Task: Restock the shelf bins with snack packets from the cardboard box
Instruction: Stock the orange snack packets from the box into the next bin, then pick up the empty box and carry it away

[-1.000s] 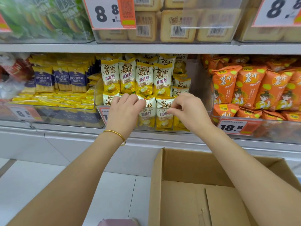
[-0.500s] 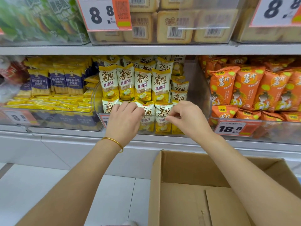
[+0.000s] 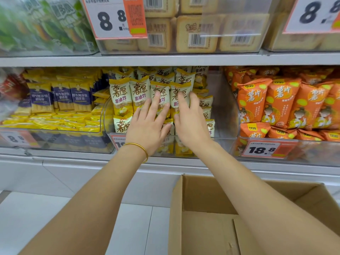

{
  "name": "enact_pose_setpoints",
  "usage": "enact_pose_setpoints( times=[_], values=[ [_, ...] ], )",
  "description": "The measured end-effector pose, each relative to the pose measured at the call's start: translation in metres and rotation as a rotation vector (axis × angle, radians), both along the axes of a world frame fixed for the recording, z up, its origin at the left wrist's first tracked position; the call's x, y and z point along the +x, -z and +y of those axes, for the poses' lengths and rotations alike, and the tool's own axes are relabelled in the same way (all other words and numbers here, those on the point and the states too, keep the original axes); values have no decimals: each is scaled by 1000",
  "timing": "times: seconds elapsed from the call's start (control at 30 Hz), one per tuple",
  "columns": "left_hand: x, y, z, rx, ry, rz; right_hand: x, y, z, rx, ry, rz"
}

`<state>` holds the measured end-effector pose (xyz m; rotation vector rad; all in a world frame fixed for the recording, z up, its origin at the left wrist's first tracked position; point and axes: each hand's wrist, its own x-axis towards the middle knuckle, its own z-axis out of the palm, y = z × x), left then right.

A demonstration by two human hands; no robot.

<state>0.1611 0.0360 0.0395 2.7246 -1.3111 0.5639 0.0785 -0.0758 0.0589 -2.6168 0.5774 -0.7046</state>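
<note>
Left hand (image 3: 147, 129): fingers straight and spread, holding nothing, laid flat against the front row of snack packets (image 3: 120, 96). There is a gold bangle (image 3: 139, 149) at the wrist.

Right hand (image 3: 191, 124): likewise flat and gripping nothing, fingers straight, pressed on the packet at the row's right end, just beside the left hand.

Snack packets: yellow-and-white pillow bags, standing upright in a row of 4 at the front of the clear shelf bin (image 3: 228, 111), with more ranked behind and below.

Position relative to hands: directly under both palms and fingertips, touching. The 2 left-most packets are largely uncovered.

Handling, as judged: light and air-puffed, soft film over brittle contents. Likely slippery and prone to tip forward or slide. Best steadied with flat fingers on the broad face, or pinched at the crimped top seam. Squeezing the middle risks crushing.

Cardboard box (image 3: 202, 196): open, below the shelf, under the right forearm. Its inside is only partly in view.

Neighbours: orange packets (image 3: 279, 103) in the bin to the right, blue-and-yellow packets (image 3: 60, 96) to the left, and a price tag (image 3: 263, 150) reading 18.8.
</note>
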Motion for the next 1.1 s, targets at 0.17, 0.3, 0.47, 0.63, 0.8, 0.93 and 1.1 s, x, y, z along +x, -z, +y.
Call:
enact_pose_setpoints(
  times=[0.17, 0.3, 0.47, 0.63, 0.8, 0.93, 1.1],
  values=[
    [-6, -5, 2, -15, 8, -10, -9, -5, -5, 82, -64, -4],
    [-38, -14, 8, -98, 45, -7, -46, -10, -6, 57, -123, -71],
    [-109, 0, 15, -194, 133, 24, -134, 4, -10, 11, -142, -106],
    [-182, 49, 15, -71, 93, 228, -246, 63, -25, 42, -9, 59],
    [-233, 105, 25, 115, -138, 349, -333, 131, -49, -125, 287, 427],
    [-239, 132, 44, 136, -419, 581, -384, 157, -91, -31, 506, 615],
    [-239, 155, 61, 6, -440, 832, -412, 166, -130, 179, 441, 803]
  ],
)
